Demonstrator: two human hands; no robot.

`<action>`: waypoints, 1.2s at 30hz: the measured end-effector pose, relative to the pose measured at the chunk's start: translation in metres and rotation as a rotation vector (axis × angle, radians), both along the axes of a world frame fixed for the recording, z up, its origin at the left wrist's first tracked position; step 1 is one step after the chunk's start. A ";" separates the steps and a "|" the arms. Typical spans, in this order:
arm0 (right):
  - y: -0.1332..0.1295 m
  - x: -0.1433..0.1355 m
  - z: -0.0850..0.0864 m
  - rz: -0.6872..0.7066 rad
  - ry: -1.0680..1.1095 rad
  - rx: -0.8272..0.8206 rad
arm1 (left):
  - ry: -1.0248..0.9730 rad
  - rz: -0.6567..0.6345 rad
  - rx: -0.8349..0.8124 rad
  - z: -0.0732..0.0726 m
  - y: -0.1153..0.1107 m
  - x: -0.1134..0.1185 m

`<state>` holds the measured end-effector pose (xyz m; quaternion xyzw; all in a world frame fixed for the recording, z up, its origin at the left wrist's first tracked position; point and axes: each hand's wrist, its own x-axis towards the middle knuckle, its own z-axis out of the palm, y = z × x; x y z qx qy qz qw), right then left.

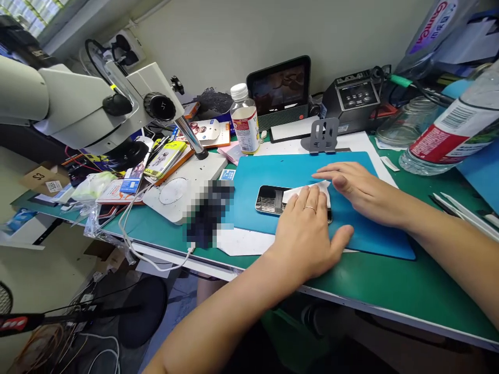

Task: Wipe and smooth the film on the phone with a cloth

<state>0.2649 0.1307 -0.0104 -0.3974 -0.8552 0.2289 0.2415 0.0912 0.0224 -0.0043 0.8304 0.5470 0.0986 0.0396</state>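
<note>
A phone [268,199] with a dark, glossy face lies on the blue mat [257,169]. Over its right part is a white wipe [323,188]. My left hand [306,226], a ring on one finger, lies flat with its fingers together on the wipe and phone, thumb spread out to the right. Just right of the phone, my right hand [351,189] has its fingers stretched toward the wipe's upper edge, and nothing shows in it. The phone's right end is mostly hidden under the wipe and my left hand.
A microscope [167,197] stands at the left beside a blurred-out patch and a white cable [128,228]. Behind the mat are a white-capped bottle [245,127], a screen [280,88] and a grey metal stand [323,136]. A large bottle [448,132] stands at the right.
</note>
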 end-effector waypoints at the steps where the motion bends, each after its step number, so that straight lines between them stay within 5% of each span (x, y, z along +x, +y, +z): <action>1: 0.000 0.000 0.000 -0.003 -0.003 -0.006 | 0.001 -0.003 -0.004 0.001 -0.003 -0.005; 7: -0.003 -0.004 0.007 -0.012 -0.054 -0.032 | 0.026 -0.002 -0.033 0.008 -0.007 -0.033; 26: -0.004 -0.002 0.005 -0.026 -0.019 -0.044 | 0.100 -0.100 -0.029 0.018 0.011 -0.019; 36: -0.003 -0.002 0.005 0.046 -0.049 0.078 | 0.098 0.046 -0.110 0.010 -0.001 -0.066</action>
